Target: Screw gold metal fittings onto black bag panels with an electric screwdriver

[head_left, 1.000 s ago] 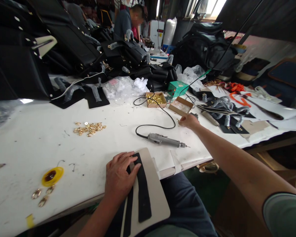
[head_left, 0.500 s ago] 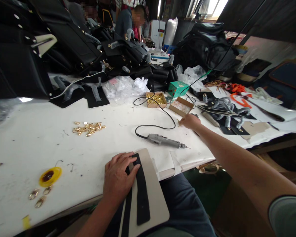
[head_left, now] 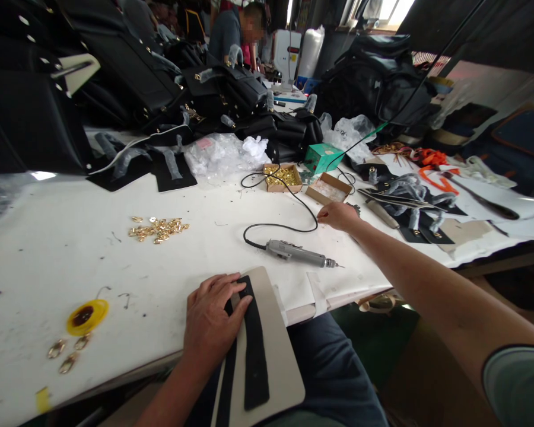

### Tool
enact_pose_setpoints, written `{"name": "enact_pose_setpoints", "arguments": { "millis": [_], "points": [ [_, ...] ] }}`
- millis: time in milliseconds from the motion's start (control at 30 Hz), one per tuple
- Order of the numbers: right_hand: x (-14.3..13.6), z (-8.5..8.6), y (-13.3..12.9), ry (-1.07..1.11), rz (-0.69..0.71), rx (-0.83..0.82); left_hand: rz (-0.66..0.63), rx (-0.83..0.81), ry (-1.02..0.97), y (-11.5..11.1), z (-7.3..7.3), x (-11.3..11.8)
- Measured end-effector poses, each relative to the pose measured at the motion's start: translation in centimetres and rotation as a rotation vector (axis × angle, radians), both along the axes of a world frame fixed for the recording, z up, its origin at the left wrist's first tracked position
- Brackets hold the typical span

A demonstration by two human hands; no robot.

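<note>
A beige panel (head_left: 285, 362) with rounded corners and dark strips leans across my lap and the table's front edge. My left hand (head_left: 216, 311) lies over its upper end, fingers curled and thumb pressed at the top of a black strap (head_left: 256, 356). Farther out, my right hand (head_left: 338, 216) is closed with its fingertips pinched, just in front of a small cardboard box (head_left: 314, 196) of pale, clear-looking pieces. Whatever is between those fingertips is too small to make out. Between my hands lies a grey electric screwdriver (head_left: 296, 254), its bit pointing right.
Left of centre is a pile of gold metal fittings (head_left: 160, 230). A yellow disc (head_left: 88, 315) and several gold clasps (head_left: 68, 362) sit nearer me. Behind are a box of small gold parts (head_left: 282, 178), a green power box (head_left: 323, 157) and black bags (head_left: 129, 65). A person (head_left: 226, 38) bends over farther back.
My right hand has drawn slightly left, its fingertips now beside the screwdriver's cable. My left hand stays on the panel. The view has shifted slightly.
</note>
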State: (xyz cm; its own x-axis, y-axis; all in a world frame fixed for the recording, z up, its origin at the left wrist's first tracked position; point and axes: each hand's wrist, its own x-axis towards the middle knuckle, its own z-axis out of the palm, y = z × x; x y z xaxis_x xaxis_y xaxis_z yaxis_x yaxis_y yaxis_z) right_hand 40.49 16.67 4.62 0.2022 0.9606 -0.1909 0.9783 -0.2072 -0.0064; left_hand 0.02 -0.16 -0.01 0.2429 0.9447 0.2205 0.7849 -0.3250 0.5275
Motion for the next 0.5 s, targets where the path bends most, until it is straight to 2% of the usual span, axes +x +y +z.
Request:
{"name": "enact_pose_setpoints", "arguments": {
  "millis": [500],
  "points": [
    [0.46,-0.09,0.94,-0.074,0.030,-0.047,0.000,0.000,-0.006,0.09,0.14,0.08]
  ]
}}
